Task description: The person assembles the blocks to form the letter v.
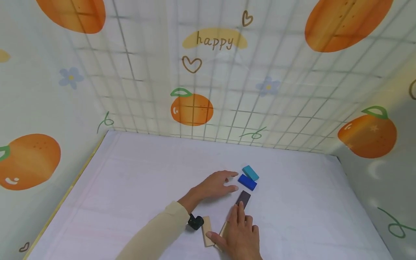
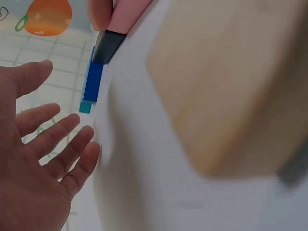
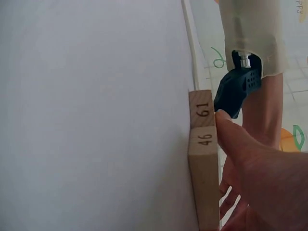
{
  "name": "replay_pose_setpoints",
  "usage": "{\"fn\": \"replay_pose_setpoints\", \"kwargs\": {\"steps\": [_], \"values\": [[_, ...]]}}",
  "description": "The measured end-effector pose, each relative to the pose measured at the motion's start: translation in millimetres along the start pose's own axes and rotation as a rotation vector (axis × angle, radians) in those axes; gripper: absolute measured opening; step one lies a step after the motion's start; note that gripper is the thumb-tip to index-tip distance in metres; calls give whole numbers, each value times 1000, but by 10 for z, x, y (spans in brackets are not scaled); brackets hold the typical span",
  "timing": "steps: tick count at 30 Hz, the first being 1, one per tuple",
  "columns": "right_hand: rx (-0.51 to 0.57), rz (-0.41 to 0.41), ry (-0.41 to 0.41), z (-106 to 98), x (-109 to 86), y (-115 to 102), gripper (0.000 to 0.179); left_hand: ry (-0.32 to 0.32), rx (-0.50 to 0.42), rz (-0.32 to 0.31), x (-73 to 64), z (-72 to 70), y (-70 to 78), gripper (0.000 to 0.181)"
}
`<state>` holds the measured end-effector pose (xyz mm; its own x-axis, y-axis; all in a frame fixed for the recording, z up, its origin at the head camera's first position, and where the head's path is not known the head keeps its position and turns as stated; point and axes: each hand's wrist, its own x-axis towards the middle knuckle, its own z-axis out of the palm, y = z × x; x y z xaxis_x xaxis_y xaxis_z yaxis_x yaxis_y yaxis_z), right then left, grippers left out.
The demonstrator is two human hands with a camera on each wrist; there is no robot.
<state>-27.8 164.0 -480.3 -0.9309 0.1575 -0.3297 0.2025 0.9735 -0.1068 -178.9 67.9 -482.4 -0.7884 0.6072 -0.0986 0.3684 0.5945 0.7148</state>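
Observation:
My left hand [image 1: 217, 185] reaches with spread fingers just left of a dark blue block [image 1: 247, 182] and a teal block [image 1: 250, 173], apart from both. In the left wrist view, this hand [image 2: 45, 149] shows its palm and holds nothing. My right hand [image 1: 242, 231] lies over wooden blocks, its fingertips on a dark block [image 1: 243, 198]. Its thumb rests by a plain wooden block [image 1: 207, 231]. The right wrist view has two wooden blocks [image 3: 204, 183] end to end, with printed numbers, the thumb against them. A pink block [image 2: 129, 15] shows under the right fingers.
A white cloth [image 1: 302, 213] covers the table. Behind stands a curtain [image 1: 224, 79] printed with oranges, and a yellow edge [image 1: 66, 195] runs along the left side. A black wrist camera [image 1: 195, 222] sits on the left wrist beside the wooden block.

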Motion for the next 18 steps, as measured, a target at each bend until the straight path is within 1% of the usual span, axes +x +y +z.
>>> {"fn": "replay_pose_setpoints", "kwargs": {"steps": [4, 9, 14, 18], "values": [[10, -13, 3, -19, -10, 17, 144, -13, 13, 17, 28, 25, 29, 55], [20, -14, 1, -19, -7, 27, 144, -27, 56, 40, 69, 66, 54, 53], [29, -6, -3, -8, 2, 30, 144, -47, 98, 71, 86, 50, 81, 51], [34, -5, 2, 1, 6, 43, 144, -59, 130, 64, 100, 30, 84, 51]]}}
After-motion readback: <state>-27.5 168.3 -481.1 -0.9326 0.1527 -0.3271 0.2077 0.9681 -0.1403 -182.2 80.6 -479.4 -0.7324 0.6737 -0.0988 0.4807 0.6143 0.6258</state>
